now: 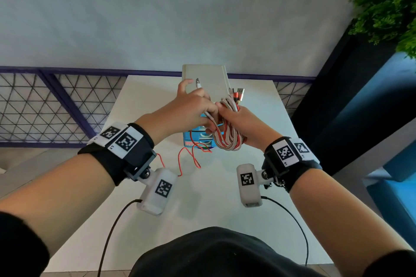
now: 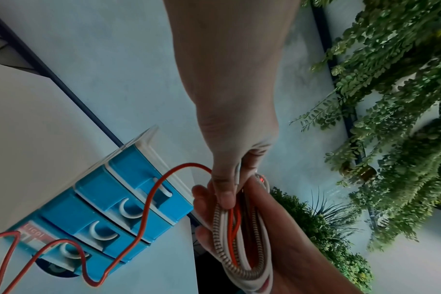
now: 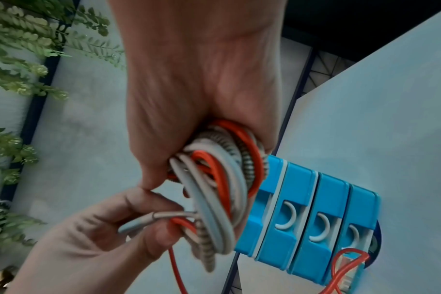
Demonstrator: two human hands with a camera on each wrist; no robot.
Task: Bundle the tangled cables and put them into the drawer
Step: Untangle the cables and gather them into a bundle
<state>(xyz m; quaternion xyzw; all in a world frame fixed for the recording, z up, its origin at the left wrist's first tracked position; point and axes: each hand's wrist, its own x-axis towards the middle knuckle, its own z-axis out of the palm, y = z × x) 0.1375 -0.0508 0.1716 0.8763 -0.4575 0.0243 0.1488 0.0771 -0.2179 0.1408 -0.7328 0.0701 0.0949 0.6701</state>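
Observation:
Above the table, my right hand [image 1: 234, 117] grips a looped bundle of white, braided and red cables [image 1: 227, 139], with plugs sticking out of the top of my fist. My left hand [image 1: 198, 108] pinches a white cable [image 1: 208, 114] against the bundle, its plug end [image 1: 198, 84] pointing up. From the bundle [image 3: 219, 179] a loose red cable [image 1: 191, 157] trails down onto the table and across the blue drawer unit [image 2: 113, 208]. The unit [image 3: 315, 228] stands just behind the hands, with its drawers pushed in.
The white table [image 1: 202, 198] is narrow, with a dark floor gap on its right. A blue-framed mesh fence [image 1: 56, 105] runs behind it and leafy plants [image 1: 387, 7] hang at the upper right. Black camera leads [image 1: 112, 231] hang from both wrists.

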